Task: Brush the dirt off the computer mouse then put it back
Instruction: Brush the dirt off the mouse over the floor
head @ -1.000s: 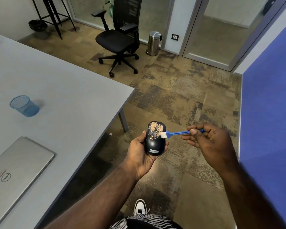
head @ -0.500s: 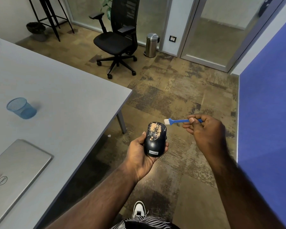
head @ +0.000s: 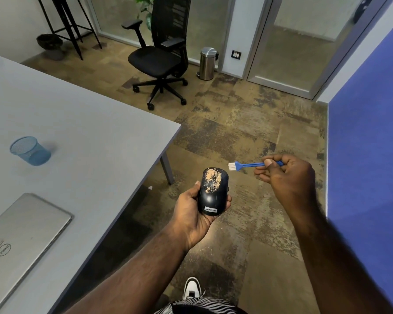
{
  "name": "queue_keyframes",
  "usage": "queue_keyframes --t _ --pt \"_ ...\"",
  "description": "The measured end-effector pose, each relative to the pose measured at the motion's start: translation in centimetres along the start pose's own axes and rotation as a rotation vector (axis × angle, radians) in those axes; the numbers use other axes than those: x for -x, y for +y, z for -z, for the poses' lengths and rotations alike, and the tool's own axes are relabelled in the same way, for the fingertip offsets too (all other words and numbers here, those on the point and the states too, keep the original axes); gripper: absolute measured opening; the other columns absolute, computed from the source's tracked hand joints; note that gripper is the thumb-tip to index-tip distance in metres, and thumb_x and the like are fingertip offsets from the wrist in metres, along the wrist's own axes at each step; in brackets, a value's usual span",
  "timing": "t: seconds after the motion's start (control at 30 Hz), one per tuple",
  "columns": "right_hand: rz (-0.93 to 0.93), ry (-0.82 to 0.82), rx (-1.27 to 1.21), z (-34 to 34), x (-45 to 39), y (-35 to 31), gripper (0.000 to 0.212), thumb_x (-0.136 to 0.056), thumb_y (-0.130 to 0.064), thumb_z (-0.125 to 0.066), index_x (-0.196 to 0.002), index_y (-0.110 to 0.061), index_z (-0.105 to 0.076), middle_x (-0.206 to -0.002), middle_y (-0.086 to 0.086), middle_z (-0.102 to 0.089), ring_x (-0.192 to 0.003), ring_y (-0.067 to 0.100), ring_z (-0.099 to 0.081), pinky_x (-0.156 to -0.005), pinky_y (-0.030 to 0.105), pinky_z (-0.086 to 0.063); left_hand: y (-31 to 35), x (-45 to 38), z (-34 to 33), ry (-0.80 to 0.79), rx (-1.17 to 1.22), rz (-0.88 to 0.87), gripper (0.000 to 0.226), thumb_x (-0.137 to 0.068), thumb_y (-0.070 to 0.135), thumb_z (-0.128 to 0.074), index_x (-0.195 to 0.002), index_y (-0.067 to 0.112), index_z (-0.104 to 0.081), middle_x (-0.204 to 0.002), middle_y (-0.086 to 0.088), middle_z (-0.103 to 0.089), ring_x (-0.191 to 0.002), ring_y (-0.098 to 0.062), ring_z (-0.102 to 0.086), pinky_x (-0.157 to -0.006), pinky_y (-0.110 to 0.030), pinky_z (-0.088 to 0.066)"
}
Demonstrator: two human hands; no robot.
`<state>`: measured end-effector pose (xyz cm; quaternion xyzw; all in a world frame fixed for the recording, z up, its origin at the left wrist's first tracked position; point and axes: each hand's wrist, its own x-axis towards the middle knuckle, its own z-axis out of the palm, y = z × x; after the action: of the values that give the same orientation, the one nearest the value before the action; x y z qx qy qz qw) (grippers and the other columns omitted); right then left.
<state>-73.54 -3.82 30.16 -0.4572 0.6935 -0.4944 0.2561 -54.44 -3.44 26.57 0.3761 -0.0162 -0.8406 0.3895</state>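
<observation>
A black computer mouse (head: 212,198) with a patch of tan dirt on its front half rests in my left hand (head: 192,213), held over the floor beside the table's edge. My right hand (head: 286,177) pinches the handle of a small blue brush (head: 247,165) with white bristles. The bristles hover just above and to the right of the mouse's front end, not touching it.
A grey table (head: 89,141) lies to the left with a blue mesh cup (head: 30,150) and a shut silver laptop (head: 21,236). A black office chair (head: 161,57) and a steel bin (head: 208,63) stand farther back. A blue wall (head: 368,155) is at right.
The brush was on the mouse's dirt patch a second ago; my right hand has lifted it up and to the right, off the mouse. The mouse stays in my left hand.
</observation>
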Motion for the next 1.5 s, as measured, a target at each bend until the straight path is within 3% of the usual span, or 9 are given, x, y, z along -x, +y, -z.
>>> queue_keyframes --t 0.17,0.3,0.4,0.63,0.8,0.97,1.3,1.5 --pt "0.020 -0.080 0.040 0.3 0.8 -0.1 0.028 -0.093 -0.005 -0.063 -0.080 -0.030 -0.066 -0.065 0.001 -0.074 -0.064 0.009 -0.075 -0.056 0.019 -0.058 0.2 0.1 0.0 0.017 -0.004 -0.008 0.054 -0.101 0.036 -0.029 -0.113 -0.008 -0.060 -0.107 -0.027 -0.063 -0.083 -0.036 -0.062 -0.072 -0.039 -0.058" --pt "0.028 -0.018 0.101 -0.1 0.6 -0.2 0.018 -0.094 -0.008 -0.062 -0.087 -0.024 -0.067 -0.072 0.001 -0.073 -0.066 0.006 -0.074 -0.062 0.025 -0.061 0.1 0.3 0.0 0.030 -0.022 -0.006 0.054 -0.102 0.036 -0.029 -0.119 -0.008 -0.057 -0.107 -0.027 -0.063 -0.083 -0.036 -0.062 -0.072 -0.040 -0.057" --pt "0.066 -0.015 0.072 0.0 0.5 -0.5 0.024 -0.093 -0.008 -0.062 -0.084 -0.030 -0.065 -0.070 -0.002 -0.073 -0.065 0.007 -0.074 -0.061 0.026 -0.062 0.0 0.3 -0.1 0.026 -0.038 -0.014 0.055 -0.102 0.036 -0.029 -0.122 -0.008 -0.056 -0.109 -0.028 -0.062 -0.083 -0.037 -0.061 -0.074 -0.040 -0.056" --pt "0.083 0.009 0.200 -0.7 0.2 -1.1 0.022 -0.093 -0.012 -0.064 -0.083 -0.032 -0.063 -0.069 -0.008 -0.071 -0.064 0.001 -0.072 -0.066 0.037 -0.063 -0.4 0.5 -0.1 0.023 -0.071 -0.022 0.053 -0.102 0.036 -0.029 -0.113 -0.006 -0.060 -0.103 -0.028 -0.064 -0.080 -0.036 -0.062 -0.072 -0.039 -0.057" --pt "0.116 -0.022 0.198 -1.0 0.2 -1.6 0.029 -0.093 -0.011 -0.064 -0.079 -0.036 -0.061 -0.069 -0.008 -0.070 -0.061 0.001 -0.072 -0.061 0.034 -0.063 -0.4 0.5 -0.1 0.022 -0.054 -0.021 0.052 -0.102 0.036 -0.030 -0.114 -0.005 -0.060 -0.105 -0.027 -0.064 -0.081 -0.036 -0.062 -0.071 -0.039 -0.058" --pt "0.125 0.001 0.279 -1.1 -0.2 -1.8 0.011 -0.093 -0.014 -0.063 -0.092 -0.021 -0.071 -0.071 -0.008 -0.070 -0.067 0.007 -0.072 -0.066 0.039 -0.063 -0.7 0.4 0.0 0.017 -0.065 -0.020 0.053 -0.102 0.036 -0.030 -0.112 -0.005 -0.060 -0.100 -0.027 -0.066 -0.078 -0.036 -0.063 -0.069 -0.038 -0.058" --pt "0.173 -0.028 0.288 -1.3 -0.8 -2.0 0.013 -0.092 -0.014 -0.063 -0.093 -0.025 -0.070 -0.074 -0.009 -0.071 -0.067 0.006 -0.072 -0.065 0.037 -0.063 -0.7 0.3 0.0 0.013 -0.094 -0.018 0.053 -0.102 0.036 -0.031 -0.121 -0.006 -0.057 -0.100 -0.027 -0.067 -0.078 -0.036 -0.064 -0.069 -0.039 -0.058" --pt "0.184 -0.048 0.340 -1.5 -1.0 -1.9 0.012 -0.092 -0.014 -0.063 -0.092 -0.021 -0.072 -0.073 -0.008 -0.070 -0.067 0.009 -0.072 -0.064 0.037 -0.063 -0.8 0.4 -0.1 0.007 -0.100 -0.026 0.053 -0.102 0.036 -0.030 -0.112 -0.007 -0.060 -0.096 -0.026 -0.068 -0.078 -0.036 -0.063 -0.070 -0.039 -0.057"
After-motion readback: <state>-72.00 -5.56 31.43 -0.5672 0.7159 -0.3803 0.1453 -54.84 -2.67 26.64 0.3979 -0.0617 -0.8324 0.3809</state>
